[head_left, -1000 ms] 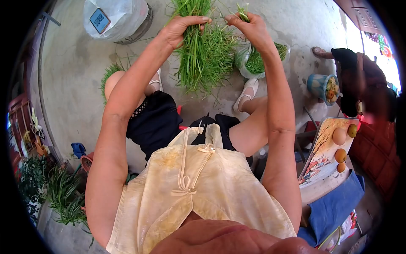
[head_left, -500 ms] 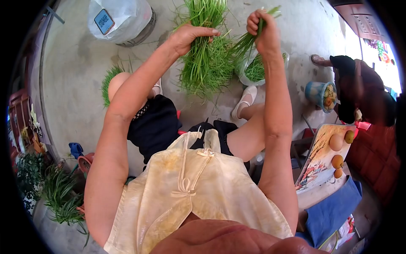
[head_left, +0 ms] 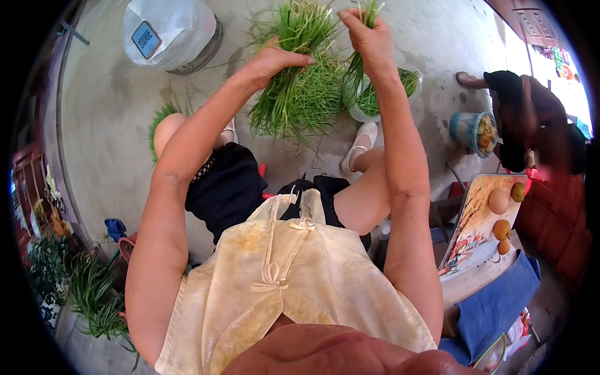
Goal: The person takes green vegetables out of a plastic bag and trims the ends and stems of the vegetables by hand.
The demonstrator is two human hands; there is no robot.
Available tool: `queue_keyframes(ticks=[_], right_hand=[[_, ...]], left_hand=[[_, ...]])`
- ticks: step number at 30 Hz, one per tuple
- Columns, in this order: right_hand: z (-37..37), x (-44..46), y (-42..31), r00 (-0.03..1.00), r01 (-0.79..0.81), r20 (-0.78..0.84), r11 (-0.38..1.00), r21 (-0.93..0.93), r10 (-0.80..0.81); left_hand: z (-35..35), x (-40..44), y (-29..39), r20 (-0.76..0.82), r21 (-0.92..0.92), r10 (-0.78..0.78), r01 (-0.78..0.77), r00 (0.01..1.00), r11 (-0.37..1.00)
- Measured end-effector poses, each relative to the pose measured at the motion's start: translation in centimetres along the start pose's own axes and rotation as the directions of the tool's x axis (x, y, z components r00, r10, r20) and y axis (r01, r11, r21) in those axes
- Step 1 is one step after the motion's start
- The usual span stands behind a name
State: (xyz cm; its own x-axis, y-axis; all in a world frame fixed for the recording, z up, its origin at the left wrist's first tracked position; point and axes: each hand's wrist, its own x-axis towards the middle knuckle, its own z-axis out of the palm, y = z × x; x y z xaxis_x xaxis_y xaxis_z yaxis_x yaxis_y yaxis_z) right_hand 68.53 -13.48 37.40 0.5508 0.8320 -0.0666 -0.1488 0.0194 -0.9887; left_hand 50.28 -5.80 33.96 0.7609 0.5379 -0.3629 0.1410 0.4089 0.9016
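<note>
My left hand point(head_left: 275, 62) is wrapped round a thick bundle of chives point(head_left: 302, 31), with the thumb lying across the stalks. The bundle's pale ends point away from me and its green tips hang towards me. Loose green chives point(head_left: 315, 97) lie spread on the floor beneath it. To the right, my right hand point(head_left: 373, 47) pinches a thinner bunch of chives point(head_left: 354, 72), whose leaves hang down from the fist. Just under that bunch stands a clear plastic bag point(head_left: 362, 114) with cut greens in it.
A bucket covered with white plastic point(head_left: 181, 31) stands at upper left, a phone-sized QR card point(head_left: 146, 40) on it. More greens point(head_left: 162, 119) lie by my left knee. At right are a blue bucket of scraps point(head_left: 464, 131), another person point(head_left: 531, 112), and a board with round fruits point(head_left: 478, 219).
My right hand has moved left and up with its bunch, closer to the left-hand bundle. The left-hand bundle has tilted, its tips swinging left. The view has shifted slightly.
</note>
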Motion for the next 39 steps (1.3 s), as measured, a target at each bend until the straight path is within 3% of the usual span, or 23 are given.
queue_keyframes(ticks=[2,5,8,11,15,17,19,23,27,39], right_hand=[[-1.3,0.4,-0.6,0.998,0.052,-0.043,0.997,0.053,-0.049],[-2.3,0.4,-2.9,0.953,-0.046,-0.304,0.990,-0.133,0.004],[-5.6,1.9,-2.5,0.826,0.303,-0.492,0.953,-0.027,-0.277],[-8.7,2.5,-3.0,0.711,0.430,-0.595,0.901,-0.054,-0.375],[-9.8,2.5,-3.3,0.756,0.405,-0.556,0.914,-0.016,-0.345],[-9.0,2.0,-2.8,0.909,0.206,-0.368,0.978,-0.007,-0.194],[-7.0,1.4,-2.2,0.982,-0.008,-0.189,1.000,0.029,0.013],[-2.7,0.1,-0.9,0.963,-0.236,0.135,0.972,-0.004,0.234],[0.1,-0.8,0.6,0.917,-0.344,0.248,0.934,0.097,0.312],[1.4,-1.4,1.4,0.947,-0.291,0.179,0.949,0.118,0.268]], left_hand=[[-0.5,-0.1,0.1,-0.015,0.008,-0.039,0.039,0.999,0.999],[-2.3,0.0,-0.1,-0.040,-0.002,-0.159,0.159,0.986,0.987],[-4.7,-0.2,-0.9,-0.106,-0.048,-0.227,0.223,0.968,0.974],[-6.1,-1.0,-1.0,-0.219,-0.060,-0.245,0.238,0.944,0.970],[-7.2,-1.2,-0.3,-0.243,-0.069,-0.279,0.271,0.929,0.960],[-6.5,-0.8,-0.2,-0.268,-0.093,-0.260,0.244,0.928,0.965],[-4.4,-1.1,1.3,-0.194,-0.168,-0.224,0.193,0.955,0.967],[-2.1,-0.1,1.6,-0.057,-0.287,-0.197,0.173,0.979,0.942],[0.2,0.0,1.7,-0.009,-0.349,-0.222,0.205,0.975,0.914],[0.1,0.1,1.0,-0.019,-0.310,-0.099,0.089,0.995,0.947]])
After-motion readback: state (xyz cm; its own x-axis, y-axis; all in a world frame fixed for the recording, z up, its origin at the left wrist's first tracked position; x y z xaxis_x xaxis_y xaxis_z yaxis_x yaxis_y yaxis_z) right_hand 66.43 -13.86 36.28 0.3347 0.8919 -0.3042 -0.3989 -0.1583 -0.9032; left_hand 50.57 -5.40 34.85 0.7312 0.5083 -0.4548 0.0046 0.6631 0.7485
